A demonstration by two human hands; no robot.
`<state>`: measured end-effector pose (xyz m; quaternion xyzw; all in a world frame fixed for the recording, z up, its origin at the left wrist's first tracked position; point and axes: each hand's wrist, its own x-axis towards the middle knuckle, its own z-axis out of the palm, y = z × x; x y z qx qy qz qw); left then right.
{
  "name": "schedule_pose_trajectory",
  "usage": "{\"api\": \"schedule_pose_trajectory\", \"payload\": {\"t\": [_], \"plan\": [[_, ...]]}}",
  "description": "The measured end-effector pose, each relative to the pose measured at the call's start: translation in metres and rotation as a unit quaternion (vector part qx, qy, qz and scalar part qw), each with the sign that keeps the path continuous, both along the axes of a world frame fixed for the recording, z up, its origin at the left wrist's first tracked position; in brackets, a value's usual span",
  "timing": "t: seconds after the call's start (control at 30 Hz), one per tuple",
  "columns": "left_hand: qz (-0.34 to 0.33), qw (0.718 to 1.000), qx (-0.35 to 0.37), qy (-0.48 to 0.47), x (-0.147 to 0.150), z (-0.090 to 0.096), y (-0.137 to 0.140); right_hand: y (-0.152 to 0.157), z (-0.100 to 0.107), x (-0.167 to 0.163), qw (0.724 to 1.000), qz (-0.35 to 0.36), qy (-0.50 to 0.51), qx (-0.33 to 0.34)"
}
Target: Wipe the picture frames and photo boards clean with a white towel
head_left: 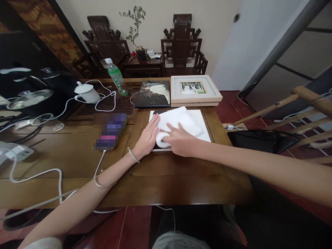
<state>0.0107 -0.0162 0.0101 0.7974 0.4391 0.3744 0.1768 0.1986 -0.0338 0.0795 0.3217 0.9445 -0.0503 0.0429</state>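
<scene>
A flat white-edged panel (206, 133) with a dark part at its left lies on the wooden table, mostly covered. Over it spreads a white cloth (178, 117), rolled or bunched at its near left corner. My right hand (181, 140) grips that bunched corner and presses the cloth on the panel, thumb and fingers partly sunk in the fabric. My left hand (147, 138) lies along the panel's left edge with its fingers stretched out, beside the cloth. What the panel shows is hidden by cloth and hands.
Behind the panel lie a dark photo panel (145, 98) and a light wooden picture frame (215, 93). To the left are a blurred phone (111, 131) on a cable, a green bottle (118, 77), a white lidded cup (88, 93), cables and pots. A wooden chair (275, 103) stands right.
</scene>
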Motion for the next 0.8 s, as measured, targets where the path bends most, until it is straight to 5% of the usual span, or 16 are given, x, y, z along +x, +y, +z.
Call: {"api": "schedule_pose_trajectory", "payload": {"t": [0.27, 0.43, 0.6, 0.8], "plan": [[0.032, 0.999, -0.029, 0.026, 0.003, 0.000, -0.001, -0.033, 0.013, 0.033, 0.990, 0.120, -0.001, -0.068], [0.014, 0.998, -0.031, 0.056, 0.004, -0.001, 0.002, -0.025, 0.016, 0.065, 0.998, -0.002, -0.006, -0.056], [0.011, 0.995, -0.018, 0.096, 0.003, -0.002, 0.004, 0.025, 0.013, 0.094, 0.993, -0.115, -0.024, -0.011], [-0.003, 0.992, -0.008, 0.126, 0.000, -0.002, 0.005, 0.067, 0.006, 0.081, 0.983, -0.175, -0.032, 0.036]]}}
